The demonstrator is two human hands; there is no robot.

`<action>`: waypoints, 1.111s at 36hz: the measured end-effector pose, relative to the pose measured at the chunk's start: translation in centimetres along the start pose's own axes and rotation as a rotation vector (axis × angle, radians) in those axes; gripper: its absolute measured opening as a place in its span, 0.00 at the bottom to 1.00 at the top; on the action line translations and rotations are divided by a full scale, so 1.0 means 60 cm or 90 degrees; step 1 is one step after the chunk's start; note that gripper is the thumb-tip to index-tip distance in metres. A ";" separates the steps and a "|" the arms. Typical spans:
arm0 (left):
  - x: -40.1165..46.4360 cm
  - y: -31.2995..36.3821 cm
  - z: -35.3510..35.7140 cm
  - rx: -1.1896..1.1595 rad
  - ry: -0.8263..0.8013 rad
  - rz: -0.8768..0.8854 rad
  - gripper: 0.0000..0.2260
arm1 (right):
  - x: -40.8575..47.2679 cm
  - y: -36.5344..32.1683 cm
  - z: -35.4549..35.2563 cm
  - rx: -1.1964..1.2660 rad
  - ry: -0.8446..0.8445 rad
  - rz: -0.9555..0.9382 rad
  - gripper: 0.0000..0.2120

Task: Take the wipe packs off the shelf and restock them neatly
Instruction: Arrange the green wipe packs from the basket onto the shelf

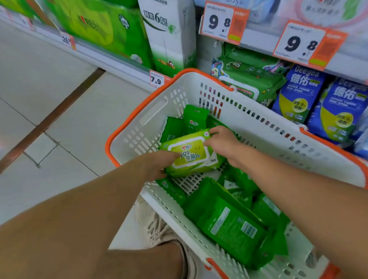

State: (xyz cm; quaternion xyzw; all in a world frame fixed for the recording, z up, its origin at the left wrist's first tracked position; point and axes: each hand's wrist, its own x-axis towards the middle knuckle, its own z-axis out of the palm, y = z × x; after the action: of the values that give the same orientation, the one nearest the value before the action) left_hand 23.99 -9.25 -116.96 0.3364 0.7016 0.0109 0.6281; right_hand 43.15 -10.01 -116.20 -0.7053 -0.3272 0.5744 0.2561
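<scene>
A white basket with an orange rim point(264, 120) stands on the floor against the shelf. Inside it a light green wipe pack with a white-edged lid point(190, 154) lies face up. My left hand point(158, 163) holds its near left edge, and my right hand point(221, 140) pinches its far right corner. Several darker green wipe packs point(230, 225) lie loose around and under it in the basket. More green wipe packs point(252, 75) sit stacked on the shelf behind the basket.
Blue wipe packs point(299, 94) fill the shelf to the right, under price tags reading 9.8 point(222, 22). Large green tissue bundles point(103, 25) stand on the low shelf to the left. A beige shoe point(163, 234) is on the tiled floor beside the basket.
</scene>
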 end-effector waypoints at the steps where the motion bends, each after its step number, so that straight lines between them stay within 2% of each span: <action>1: 0.001 0.003 0.002 -0.009 0.026 0.010 0.26 | 0.003 0.005 0.002 -0.007 0.017 0.005 0.29; 4: -0.003 0.013 0.007 -0.043 0.077 0.022 0.21 | 0.005 0.025 0.003 0.022 0.042 0.047 0.33; 5: 0.002 0.013 0.008 -0.058 0.066 0.015 0.18 | 0.006 0.031 0.006 0.028 0.030 0.058 0.35; 9: -0.001 0.012 0.018 -0.133 0.026 -0.003 0.10 | 0.006 0.032 0.026 0.036 -0.012 0.085 0.52; 10: 0.005 0.008 0.021 -0.138 0.032 -0.002 0.13 | 0.003 0.030 0.029 0.031 -0.019 0.086 0.54; 12: 0.063 -0.017 0.018 -0.148 0.056 0.017 0.33 | 0.001 0.031 0.030 0.029 -0.018 0.080 0.55; 13: 0.066 -0.018 0.020 -0.156 0.057 0.011 0.38 | 0.001 0.032 0.028 0.032 -0.016 0.070 0.54; 14: 0.048 -0.011 0.025 -0.181 0.057 0.002 0.36 | 0.002 0.035 0.026 0.042 -0.015 0.062 0.53; 16: -0.012 0.007 0.036 -0.222 0.055 0.010 0.20 | 0.001 0.039 0.024 0.037 -0.010 0.030 0.52; 17: -0.025 0.010 0.039 -0.240 0.057 0.008 0.18 | -0.001 0.037 0.022 0.021 -0.006 -0.003 0.51; 18: -0.026 0.008 0.041 -0.256 0.049 0.005 0.22 | -0.003 0.031 0.020 0.003 0.002 -0.036 0.51; 21: -0.013 -0.007 0.051 -0.326 0.031 0.027 0.47 | -0.009 -0.007 0.005 -0.023 0.016 -0.145 0.51; 22: -0.021 -0.008 0.057 -0.360 0.020 0.036 0.51 | -0.016 -0.030 -0.001 -0.060 0.015 -0.178 0.51; 23: -0.036 -0.005 0.064 -0.386 0.003 0.051 0.49 | -0.025 -0.054 -0.007 -0.121 0.022 -0.220 0.52; 27: -0.099 0.023 0.087 -0.447 -0.084 0.140 0.20 | -0.085 -0.143 -0.026 -0.394 0.120 -0.377 0.49; 28: -0.114 0.034 0.085 -0.461 -0.097 0.165 0.16 | -0.104 -0.161 -0.034 -0.430 0.156 -0.405 0.47; 31: -0.167 0.071 0.064 -0.488 -0.090 0.254 0.17 | -0.161 -0.200 -0.065 -0.404 0.235 -0.513 0.45; 35: -0.259 0.125 0.021 -0.403 -0.040 0.442 0.23 | -0.239 -0.233 -0.097 -0.213 0.257 -0.661 0.44; 37: -0.322 0.152 0.005 -0.355 0.010 0.536 0.26 | -0.288 -0.259 -0.114 -0.149 0.276 -0.711 0.44; 40: -0.406 0.195 -0.010 -0.289 0.120 0.687 0.25 | -0.362 -0.306 -0.155 -0.117 0.286 -0.787 0.42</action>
State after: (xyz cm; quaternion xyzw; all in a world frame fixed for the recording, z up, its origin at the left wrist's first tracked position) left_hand 28.45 -11.80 -90.40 0.5004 0.4642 0.5083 0.5251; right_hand 46.41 -14.25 -86.78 -0.5095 -0.6578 0.1307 0.5391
